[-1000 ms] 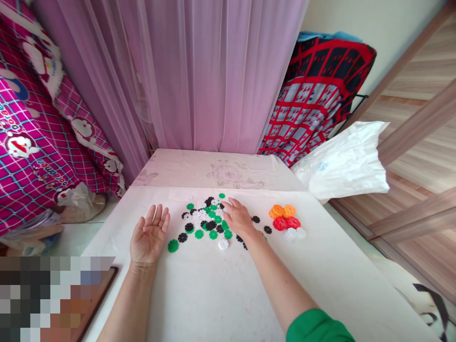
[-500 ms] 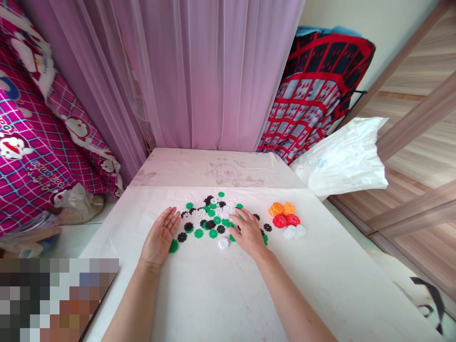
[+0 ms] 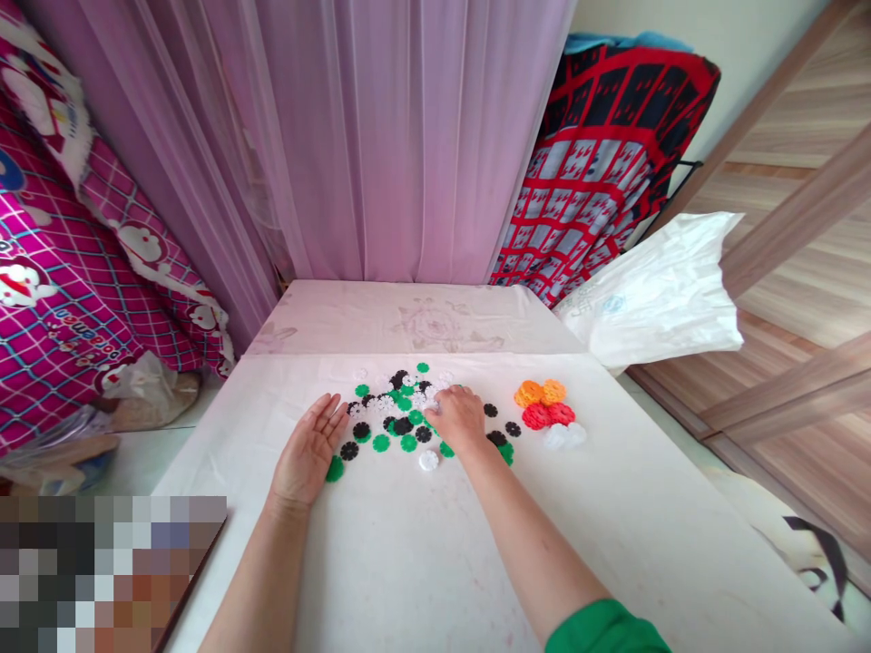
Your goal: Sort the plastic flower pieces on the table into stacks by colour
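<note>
Small notched plastic discs lie scattered across the white table, among them green discs (image 3: 381,443), black discs (image 3: 349,451) and white discs (image 3: 385,404). My left hand (image 3: 309,453) rests palm up at the left side of this spread, fingers stretched and holding nothing, beside a green disc (image 3: 334,469). Over the right part of the spread, my right hand (image 3: 459,417) reaches down with bent fingers at the white discs. Its fingertips are partly hidden, so what they pinch does not show. A small white stack (image 3: 428,461) stands nearer to me.
Right of the spread sit orange discs (image 3: 540,393), red discs (image 3: 548,415) and clear white discs (image 3: 564,436) in piles. The tablecloth (image 3: 408,562) covers the table. A white plastic bag (image 3: 660,295) stands at its right edge, a purple curtain (image 3: 408,136) behind.
My right hand has moved slightly left and away from me, its fingers curling in toward the white discs and uncovering black discs on its right. My left hand stays nearly still.
</note>
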Demonstrator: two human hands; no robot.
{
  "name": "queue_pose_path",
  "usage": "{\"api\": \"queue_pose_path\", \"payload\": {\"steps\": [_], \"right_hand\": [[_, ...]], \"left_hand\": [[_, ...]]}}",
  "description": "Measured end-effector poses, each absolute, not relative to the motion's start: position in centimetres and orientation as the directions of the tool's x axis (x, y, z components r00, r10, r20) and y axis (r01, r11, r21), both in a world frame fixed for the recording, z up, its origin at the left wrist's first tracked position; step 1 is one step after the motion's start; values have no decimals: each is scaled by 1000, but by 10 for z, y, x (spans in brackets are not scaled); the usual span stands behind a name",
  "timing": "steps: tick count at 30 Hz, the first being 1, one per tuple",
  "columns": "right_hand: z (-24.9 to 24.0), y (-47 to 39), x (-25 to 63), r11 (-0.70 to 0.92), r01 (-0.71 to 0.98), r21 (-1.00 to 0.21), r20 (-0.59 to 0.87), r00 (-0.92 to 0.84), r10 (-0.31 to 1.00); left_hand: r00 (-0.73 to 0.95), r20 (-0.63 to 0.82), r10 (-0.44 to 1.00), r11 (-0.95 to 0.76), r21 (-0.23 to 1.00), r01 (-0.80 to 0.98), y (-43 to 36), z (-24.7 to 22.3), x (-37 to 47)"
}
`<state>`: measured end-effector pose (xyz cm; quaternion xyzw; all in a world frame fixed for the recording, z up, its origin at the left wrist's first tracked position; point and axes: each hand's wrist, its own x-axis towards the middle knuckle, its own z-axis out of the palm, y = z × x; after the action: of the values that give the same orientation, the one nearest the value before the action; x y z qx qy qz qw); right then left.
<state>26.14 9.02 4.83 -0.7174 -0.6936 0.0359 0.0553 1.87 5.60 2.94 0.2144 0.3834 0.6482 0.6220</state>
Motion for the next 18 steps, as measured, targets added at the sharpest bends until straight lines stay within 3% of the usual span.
{"api": "queue_pose_path", "payload": {"steps": [10,18], "right_hand": [[49,91,261,-2,992,-122,18,4,1000],[58,45,279,96,898,-429,136,-41,990]], "left_hand": [[-118,-196,973,76,764,-641,56,28,19],[-119,-212,970,88,763,-640,56,30,20]]}}
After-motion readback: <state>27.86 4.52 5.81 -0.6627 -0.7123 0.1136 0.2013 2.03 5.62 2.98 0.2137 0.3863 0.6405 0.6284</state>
